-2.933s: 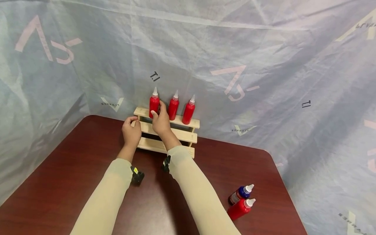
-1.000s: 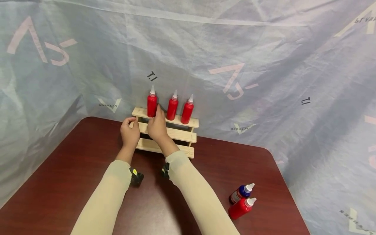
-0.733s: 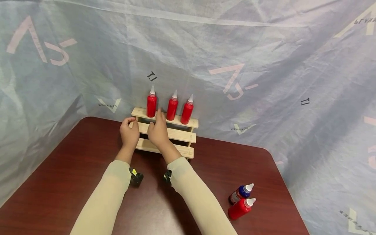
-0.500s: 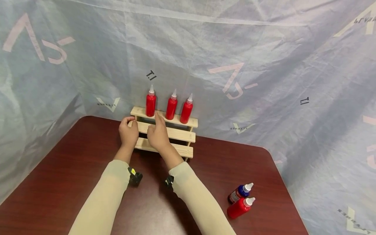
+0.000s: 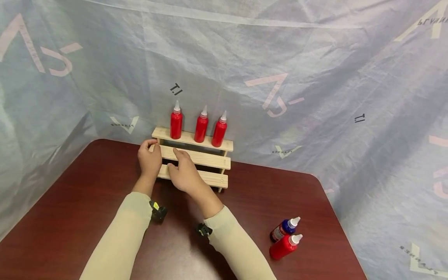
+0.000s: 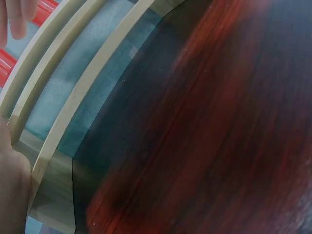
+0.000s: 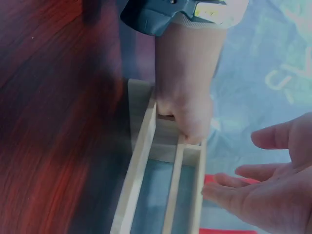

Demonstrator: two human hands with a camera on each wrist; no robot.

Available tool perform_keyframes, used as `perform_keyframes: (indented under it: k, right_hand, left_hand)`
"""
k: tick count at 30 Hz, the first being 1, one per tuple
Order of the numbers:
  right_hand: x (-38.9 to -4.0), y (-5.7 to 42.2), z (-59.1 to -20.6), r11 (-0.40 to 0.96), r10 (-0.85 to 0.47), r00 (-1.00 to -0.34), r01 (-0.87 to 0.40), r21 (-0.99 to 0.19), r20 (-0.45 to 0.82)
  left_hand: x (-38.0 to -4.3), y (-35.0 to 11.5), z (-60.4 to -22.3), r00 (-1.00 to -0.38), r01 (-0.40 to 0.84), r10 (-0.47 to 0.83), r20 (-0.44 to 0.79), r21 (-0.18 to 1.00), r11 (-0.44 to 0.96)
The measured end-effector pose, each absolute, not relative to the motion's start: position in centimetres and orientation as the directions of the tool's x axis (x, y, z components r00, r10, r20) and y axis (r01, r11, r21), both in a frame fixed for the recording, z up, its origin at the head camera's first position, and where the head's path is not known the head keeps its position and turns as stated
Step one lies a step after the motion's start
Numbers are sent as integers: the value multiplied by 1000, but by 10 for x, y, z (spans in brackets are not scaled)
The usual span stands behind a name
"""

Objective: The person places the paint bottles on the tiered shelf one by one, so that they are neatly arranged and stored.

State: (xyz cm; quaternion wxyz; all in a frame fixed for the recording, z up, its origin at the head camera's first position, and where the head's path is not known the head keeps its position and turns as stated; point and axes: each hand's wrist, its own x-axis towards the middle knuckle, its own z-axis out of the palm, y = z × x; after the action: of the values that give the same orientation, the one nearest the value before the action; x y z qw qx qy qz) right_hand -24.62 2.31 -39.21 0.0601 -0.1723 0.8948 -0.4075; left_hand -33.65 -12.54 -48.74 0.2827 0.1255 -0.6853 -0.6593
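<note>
A three-tier wooden display stand (image 5: 210,159) stands against the backdrop. My left hand (image 5: 149,160) grips its left end, fingers bent around the end of the middle plank in the right wrist view. Three red squeeze bottles (image 5: 176,125) with white nozzle caps stand upright in a row on the top tier. My right hand (image 5: 185,173) hovers over the front of the lower two tiers. Its fingers are relaxed and parted, with nothing between them, as the right hand (image 7: 278,190) also shows in the right wrist view.
To the right on the dark red table (image 5: 301,198) stand a blue squeeze bottle (image 5: 280,230) with a label and another red bottle (image 5: 281,248), side by side. A printed grey cloth backdrop (image 5: 224,70) hangs behind the table.
My right hand has let go of the leftmost red bottle on the top tier and drawn back down toward the front. The left hand keeps its grip on the stand.
</note>
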Motion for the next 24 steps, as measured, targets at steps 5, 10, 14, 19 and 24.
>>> perform_keyframes:
  k: [5, 10, 14, 19, 24]
  right_hand:
    - [-235, 31, -385, 639, -379, -925, -260, -724, -3]
    - [-223, 39, -377, 701, -395, -918, -277, -658, -34]
    - [-212, 48, -371, 757, -396, -916, -282, -590, -70]
    - [-199, 60, -366, 802, -404, -910, -302, -516, -95]
    - [-187, 71, -365, 834, -405, -906, -310, -457, -123]
  left_hand:
    - [-335, -124, -486, -808, 200, -546, 220, 975, 96]
    - [-334, -124, -486, -801, 197, -558, 218, 975, 98]
    - [-334, -124, -486, -796, 200, -563, 223, 974, 103]
    - [-334, -126, -485, -801, 205, -554, 224, 974, 98]
    - [-333, -124, -487, -815, 179, -545, 199, 980, 89]
